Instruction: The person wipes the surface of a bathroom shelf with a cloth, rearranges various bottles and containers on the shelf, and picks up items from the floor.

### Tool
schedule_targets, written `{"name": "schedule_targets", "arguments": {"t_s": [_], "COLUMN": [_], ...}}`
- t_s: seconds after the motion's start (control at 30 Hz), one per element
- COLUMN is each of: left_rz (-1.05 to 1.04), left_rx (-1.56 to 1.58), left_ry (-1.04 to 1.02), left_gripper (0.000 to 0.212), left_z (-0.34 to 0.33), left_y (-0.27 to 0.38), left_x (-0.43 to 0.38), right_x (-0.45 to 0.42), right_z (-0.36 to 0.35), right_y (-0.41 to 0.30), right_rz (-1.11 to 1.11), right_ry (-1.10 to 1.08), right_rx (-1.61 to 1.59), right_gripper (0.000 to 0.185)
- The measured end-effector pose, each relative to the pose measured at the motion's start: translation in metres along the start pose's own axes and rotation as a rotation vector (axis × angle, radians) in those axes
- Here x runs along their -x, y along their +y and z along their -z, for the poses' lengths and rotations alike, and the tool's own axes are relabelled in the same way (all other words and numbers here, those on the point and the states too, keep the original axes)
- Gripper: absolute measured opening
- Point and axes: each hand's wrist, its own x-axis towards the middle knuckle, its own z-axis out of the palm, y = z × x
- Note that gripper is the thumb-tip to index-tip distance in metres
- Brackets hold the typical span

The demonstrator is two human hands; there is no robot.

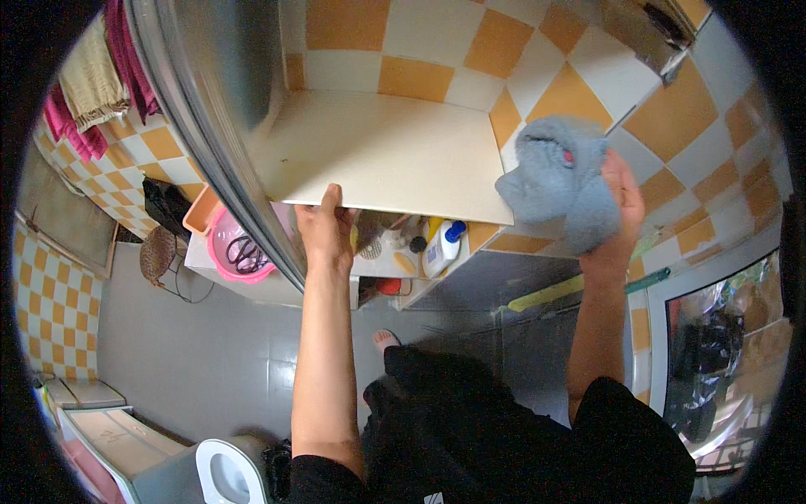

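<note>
My left hand (326, 232) grips the front edge of a cream shelf board (390, 151), thumb on top and the other fingers mostly hidden below it. In my right hand (622, 195) is a crumpled grey-blue cloth (554, 183) with a small red spot, slightly blurred. The cloth hangs just past the board's right end, in front of the tiled wall. Nothing stands on the part of the board in view.
Below the board, a lower shelf holds a white bottle with a blue cap (446, 247) and several small items. To the left are a pink basin (242, 252), a sliding door frame (208, 132) and a stool (158, 255). A toilet (230, 472) stands at lower left.
</note>
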Motion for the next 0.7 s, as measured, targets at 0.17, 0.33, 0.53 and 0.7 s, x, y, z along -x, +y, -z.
{"name": "schedule_targets", "arguments": {"t_s": [0.17,0.33,0.53,0.7], "left_rz": [-0.051,-0.024,-0.047,-0.026], "left_rx": [0.0,-0.066,0.035,-0.022], "left_ry": [-0.037,-0.016,-0.03,-0.008], "left_gripper": [0.027,0.031,0.037,0.034], "left_z": [0.001,0.01,0.002,0.008], "left_y": [-0.003,0.001,-0.003,-0.004], "left_x": [-0.001,-0.007,-0.004,-0.006], "right_x": [0.006,-0.006,-0.009,-0.1], "right_z": [-0.001,-0.065,-0.115,-0.113], "right_y": [-0.019,0.019,0.139,0.189], "right_rz": [0.158,0.552,0.479,0.187], "right_ry": [0.166,-0.054,-0.539,-0.465], "right_rx": [0.027,0.597,1.274,1.566], "right_gripper": [0.028,0.026,0.042,0.035]}}
